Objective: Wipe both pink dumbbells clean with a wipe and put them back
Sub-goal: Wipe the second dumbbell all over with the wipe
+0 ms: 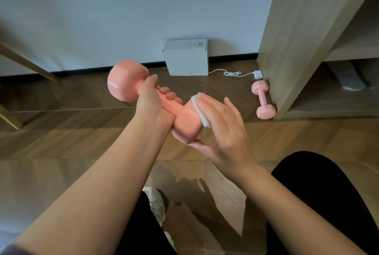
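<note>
My left hand [152, 107] grips the handle of a pink dumbbell [125, 81] held in the air above the floor, tilted with one head up to the left. My right hand [223, 129] presses a white wipe [200, 111] against the nearer head of that dumbbell, fingers spread over it and thumb under it. A second pink dumbbell [263, 99] lies on the wooden floor to the right, against the foot of a wooden shelf unit.
A white box [186, 57] stands against the wall, with a white cable and plug [258, 74] beside it. The wooden shelf unit [297, 39] rises on the right. Wooden furniture legs [28, 63] stand at the left. My knee in black [320, 193] and a shoe [155, 201] are below.
</note>
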The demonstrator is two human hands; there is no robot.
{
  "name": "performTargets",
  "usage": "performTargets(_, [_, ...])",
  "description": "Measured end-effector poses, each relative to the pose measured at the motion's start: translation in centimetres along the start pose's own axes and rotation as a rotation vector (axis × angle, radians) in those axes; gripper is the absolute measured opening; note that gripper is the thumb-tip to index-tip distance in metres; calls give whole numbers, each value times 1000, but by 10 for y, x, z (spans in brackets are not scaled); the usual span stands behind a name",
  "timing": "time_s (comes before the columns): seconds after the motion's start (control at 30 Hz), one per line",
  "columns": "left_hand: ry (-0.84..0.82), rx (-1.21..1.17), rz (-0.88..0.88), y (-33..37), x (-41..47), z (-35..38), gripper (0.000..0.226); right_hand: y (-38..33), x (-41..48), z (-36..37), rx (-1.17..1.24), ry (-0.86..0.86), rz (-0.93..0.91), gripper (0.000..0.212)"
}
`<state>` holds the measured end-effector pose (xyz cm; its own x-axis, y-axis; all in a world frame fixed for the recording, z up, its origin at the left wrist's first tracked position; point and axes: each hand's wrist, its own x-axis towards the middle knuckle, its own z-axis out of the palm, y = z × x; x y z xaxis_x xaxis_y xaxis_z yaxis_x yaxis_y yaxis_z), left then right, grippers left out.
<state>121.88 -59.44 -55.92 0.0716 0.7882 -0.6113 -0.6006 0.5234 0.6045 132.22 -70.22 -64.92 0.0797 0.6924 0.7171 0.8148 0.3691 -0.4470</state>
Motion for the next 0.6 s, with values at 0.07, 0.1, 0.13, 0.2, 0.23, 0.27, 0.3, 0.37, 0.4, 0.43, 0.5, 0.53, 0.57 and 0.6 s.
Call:
performTargets(0.07, [-61, -32, 14, 3, -2, 0, 34, -1, 2, 0, 43, -14, 94, 86])
performTargets(0.1, [-93, -45, 17, 4, -3, 0, 34, -1, 2, 0, 47, -9, 115, 87])
performTargets(0.13, [-118, -54, 18, 4, -4, 0, 34, -2, 1, -1, 52, -2, 120, 87])
performTargets(0.2, [-140, -66, 17, 5, -6, -1, 34, -5, 1, -4, 104, -14, 99, 87])
performTargets(0.23, [-145, -66, 17, 6, -7, -1, 35, -7, 1, -6, 139, -33, 74, 85])
performTargets(0.27, [-151, -66, 17, 6, -7, -2, 35, -10, 2, -9, 171, -52, 40, 82])
performTargets(0.3, [-159, -66, 16, 7, -7, -3, 37, -13, 3, -11, 198, -65, 6, 79])
performTargets(0.37, [-180, -65, 24, 8, -7, -4, 38, -18, 6, -15, 242, -81, -15, 75])
performTargets(0.4, [-192, -63, 33, 8, -7, -5, 38, -19, 9, -16, 265, -94, 21, 75])
performTargets(0.43, [-202, -61, 45, 9, -7, -5, 37, -19, 11, -17, 292, -110, 86, 79])
performTargets(0.5, [-210, -57, 66, 11, -6, -5, 35, -20, 16, -18, 353, -123, 214, 89])
performTargets(0.53, [-209, -57, 71, 11, -6, -5, 34, -20, 17, -19, 362, -103, 225, 91])
performTargets(0.57, [-207, -60, 71, 11, -5, -5, 34, -19, 17, -19, 345, -69, 191, 90])
performTargets(0.6, [-205, -67, 70, 11, -5, -5, 34, -19, 15, -17, 310, -32, 132, 84])
